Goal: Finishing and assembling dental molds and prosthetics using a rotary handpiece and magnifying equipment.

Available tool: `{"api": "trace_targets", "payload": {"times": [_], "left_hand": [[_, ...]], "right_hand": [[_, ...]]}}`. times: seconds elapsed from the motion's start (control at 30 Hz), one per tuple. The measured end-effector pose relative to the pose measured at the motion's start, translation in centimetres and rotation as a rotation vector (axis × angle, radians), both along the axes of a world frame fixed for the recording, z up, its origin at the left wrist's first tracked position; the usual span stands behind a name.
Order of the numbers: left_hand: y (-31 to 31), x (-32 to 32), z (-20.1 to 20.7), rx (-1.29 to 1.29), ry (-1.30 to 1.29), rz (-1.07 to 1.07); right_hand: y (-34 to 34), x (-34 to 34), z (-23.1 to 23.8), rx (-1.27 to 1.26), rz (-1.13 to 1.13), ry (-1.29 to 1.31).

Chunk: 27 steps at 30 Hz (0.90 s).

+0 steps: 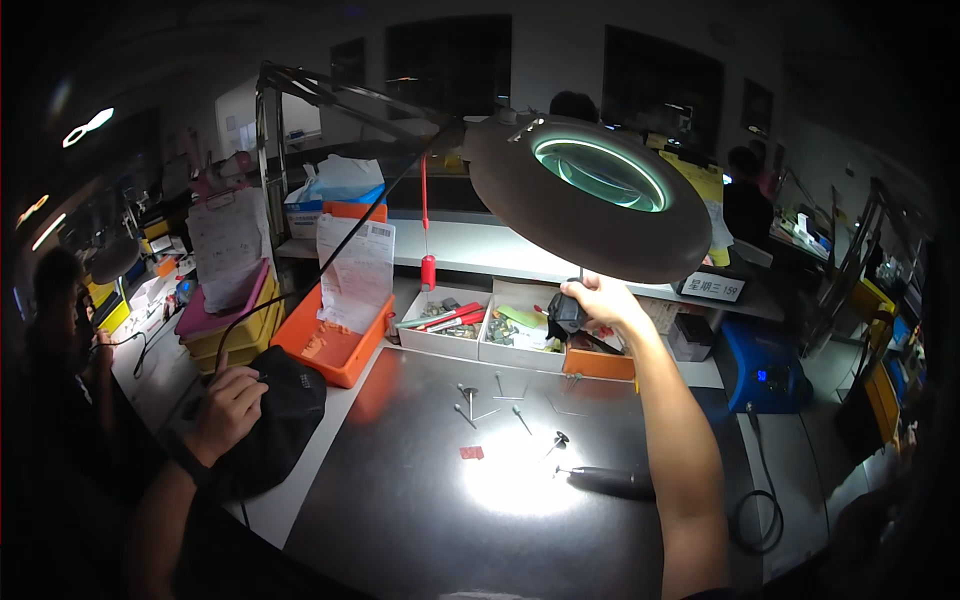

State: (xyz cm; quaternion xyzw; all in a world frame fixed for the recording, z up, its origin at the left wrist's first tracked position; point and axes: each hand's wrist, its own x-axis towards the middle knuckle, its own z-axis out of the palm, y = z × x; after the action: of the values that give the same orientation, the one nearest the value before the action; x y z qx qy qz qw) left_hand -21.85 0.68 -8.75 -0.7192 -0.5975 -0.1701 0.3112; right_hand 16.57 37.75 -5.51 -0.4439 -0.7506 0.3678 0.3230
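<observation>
Head view: right hand (598, 297) grips knob (566, 315) under lamp rim (560, 225).

The room was dim, its edges falling to black. A ring lamp (590, 195) gave the main light, its ring glowing green-white, and threw 1 hard glare patch on the metal table (420, 520). Small tools there cast thin shadows. Fisheye bending curved the rim; the background was soft.

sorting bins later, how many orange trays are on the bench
2: a big orange tray left of the white bins, holding a paper sheet, and a smaller orange tray right of them, below the right hand. Others may be hidden.
</observation>
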Motion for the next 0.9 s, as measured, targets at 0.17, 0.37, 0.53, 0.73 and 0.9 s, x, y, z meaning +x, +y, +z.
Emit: {"api": "trace_targets", "payload": {"times": [0.17,0.37,0.53,0.73,0.9], "left_hand": [[0.6,0.1,-0.1,-0.018,0.000,-0.008],[0.6,0.4,0.2,-0.014,0.023,-0.010],[0.5,-1.3,0.6,-0.030,0.099,-0.029],[0.5,-1.6,1.4,-0.095,0.175,-0.017],[0.5,1.5,2.1,-0.195,0.091,0.066]], "right_hand": [[-0.7,2.4,3.4,0.075,-0.141,-0.306],[-0.5,1.6,0.9,0.127,-0.137,-0.614],[-1.6,1.2,0.6,0.208,-0.191,-0.676],[0.0,1.7,-0.8,0.037,-0.121,-0.557],[-0.4,2.5,-1.0,0.121,-0.179,-0.572]]}}
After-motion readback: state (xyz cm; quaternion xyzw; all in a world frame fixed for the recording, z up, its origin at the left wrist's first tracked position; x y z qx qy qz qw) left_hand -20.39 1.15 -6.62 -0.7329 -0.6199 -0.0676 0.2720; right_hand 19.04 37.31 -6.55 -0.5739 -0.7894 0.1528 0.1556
